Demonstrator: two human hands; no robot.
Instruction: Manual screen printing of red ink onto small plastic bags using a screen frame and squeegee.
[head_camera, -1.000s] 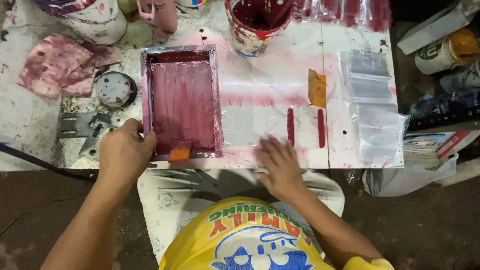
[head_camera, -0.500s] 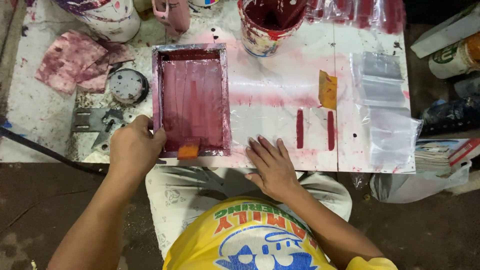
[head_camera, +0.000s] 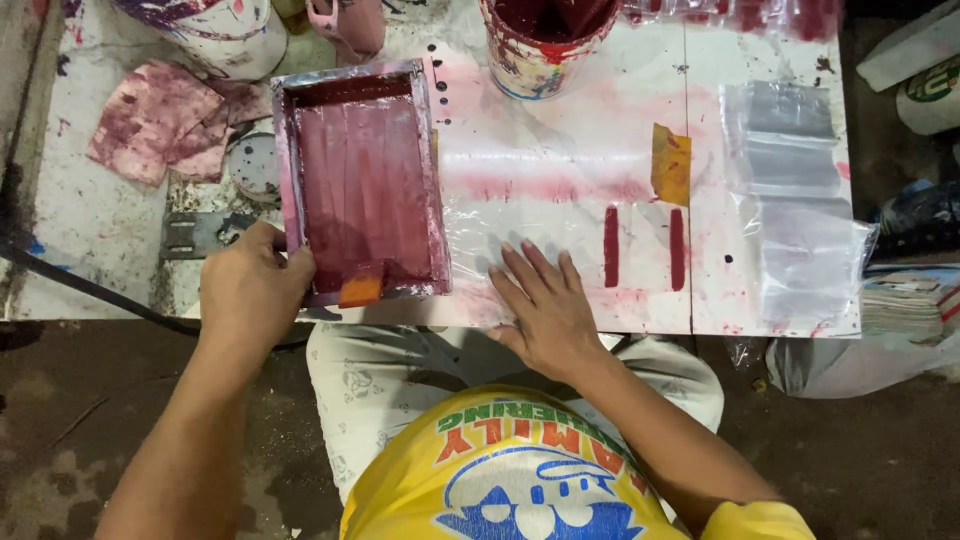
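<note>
Frame (head_camera: 360, 185): red-stained, long axis running away from the person.
Left hand (head_camera: 252, 290): fingers clamped on its near-left corner.
Right hand (head_camera: 548, 310): fingers spread flat on plastic sheet (head_camera: 560, 215), just right of frame.

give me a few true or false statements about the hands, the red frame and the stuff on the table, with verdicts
1. The left hand grips the lower left corner of the red-stained frame. True.
2. The right hand holds a brush. False: it lies flat and empty, fingers spread, on the clear plastic sheet.
3. Two short red stripes are printed to the right of the right hand. True.
4. The orange squeegee sits at the far end of the frame. False: it lies at the near edge, close to the left hand.
5. The paint bucket beyond the sheet holds blue paint. False: its contents look dark red.
6. A stack of clear plastic bags lies on the table's right side. True.
</note>
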